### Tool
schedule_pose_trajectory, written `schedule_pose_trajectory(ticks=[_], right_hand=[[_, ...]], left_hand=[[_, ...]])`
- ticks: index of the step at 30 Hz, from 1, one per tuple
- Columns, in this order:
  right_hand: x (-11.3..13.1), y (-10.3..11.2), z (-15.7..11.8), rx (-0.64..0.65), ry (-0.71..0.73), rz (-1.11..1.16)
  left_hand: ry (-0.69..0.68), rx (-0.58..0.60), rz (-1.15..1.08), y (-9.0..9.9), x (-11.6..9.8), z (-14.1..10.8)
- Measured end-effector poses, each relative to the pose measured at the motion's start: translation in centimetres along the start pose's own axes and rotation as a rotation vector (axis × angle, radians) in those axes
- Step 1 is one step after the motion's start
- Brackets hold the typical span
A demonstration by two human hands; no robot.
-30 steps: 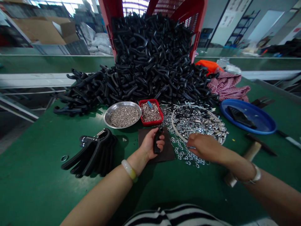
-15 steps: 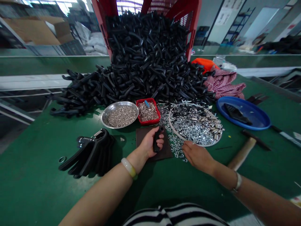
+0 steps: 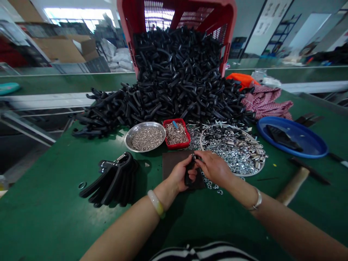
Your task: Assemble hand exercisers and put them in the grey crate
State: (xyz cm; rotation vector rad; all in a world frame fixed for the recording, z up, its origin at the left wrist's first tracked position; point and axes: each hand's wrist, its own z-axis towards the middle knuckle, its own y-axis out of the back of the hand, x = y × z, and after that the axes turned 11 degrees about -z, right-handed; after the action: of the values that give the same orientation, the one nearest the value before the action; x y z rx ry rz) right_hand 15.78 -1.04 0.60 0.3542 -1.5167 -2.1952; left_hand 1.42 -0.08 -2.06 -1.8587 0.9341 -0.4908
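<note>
My left hand point(image 3: 182, 173) is wrapped around a black plastic handle point(image 3: 188, 175), held upright over a dark square pad point(image 3: 170, 161). At its top end my right hand point(image 3: 213, 167) pinches with thumb and fingers. A small shiny metal piece point(image 3: 193, 157) shows there; its exact kind is hard to make out. Close by on the right, loose nuts point(image 3: 216, 186) are scattered beside a round tray point(image 3: 202, 146) heaped with nuts, springs and other metal parts. Left of my hands stands a row of black hand grips with springs point(image 3: 114, 181).
Beyond the pad are a metal bowl of small parts point(image 3: 146, 137) and a red box of pins point(image 3: 177, 134). A large pile of black handles point(image 3: 174, 83) spills from a red crate point(image 3: 230, 32). On the right lie a blue tray point(image 3: 310, 141) and a hammer point(image 3: 295, 185). A metal ring point(image 3: 82, 185) lies at left.
My right hand has moved left from the loose nuts to the top of the black handle, where a shiny piece now shows. My left hand keeps its hold. The camera view has shifted slightly.
</note>
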Motion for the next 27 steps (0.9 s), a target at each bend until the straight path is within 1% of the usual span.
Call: schedule_pose_trajectory(ticks=[3,6,8,10,11,12,14,16,18,19,21,23,27], right_hand=[[-0.1,0.1,-0.2,0.009,-0.013,-0.004],[-0.2,0.7,0.3,0.058,-0.084,0.005],[-0.9,1.0,1.0,0.11,-0.058,0.038],[-2.3,1.3,2.0,0.188,0.027,0.066],[-3.2,1.3,2.7,0.217,0.04,0.048],[-4.3,1.3,3.4,0.236,0.016,0.0],[-6.6,1.0,5.1,0.276,-0.116,-0.164],[-8.8,0.5,6.8,0.344,-0.228,-0.301],[-10.6,-0.1,8.2,0.411,-0.269,-0.355],[-11.4,-0.4,8.7,0.421,-0.28,-0.363],[-12.7,-0.9,9.4,0.433,-0.287,-0.364],[-13.6,-1.3,9.6,0.474,-0.263,-0.346],[-14.2,-1.8,9.5,0.552,-0.213,-0.299]], left_hand=[[-0.039,-0.007,0.029,0.0,0.3,0.0],[-0.114,-0.009,0.085,-0.4,0.4,0.0],[-0.153,-0.04,0.128,-0.7,0.2,-0.1],[-0.189,-0.094,0.17,-1.1,-0.2,-0.2],[-0.199,-0.127,0.177,-1.2,-0.5,-0.2],[-0.198,-0.158,0.166,-1.4,-0.7,-0.3],[-0.18,-0.193,0.107,-1.5,-1.2,-0.3],[-0.168,-0.2,0.049,-1.5,-1.4,-0.3],[-0.182,-0.182,0.032,-1.3,-1.5,-0.2],[-0.192,-0.171,0.035,-1.1,-1.5,-0.2],[-0.205,-0.148,0.049,-0.9,-1.4,-0.1],[-0.212,-0.134,0.062,-0.7,-1.3,-0.1],[-0.211,-0.113,0.079,-0.5,-1.2,0.0]])
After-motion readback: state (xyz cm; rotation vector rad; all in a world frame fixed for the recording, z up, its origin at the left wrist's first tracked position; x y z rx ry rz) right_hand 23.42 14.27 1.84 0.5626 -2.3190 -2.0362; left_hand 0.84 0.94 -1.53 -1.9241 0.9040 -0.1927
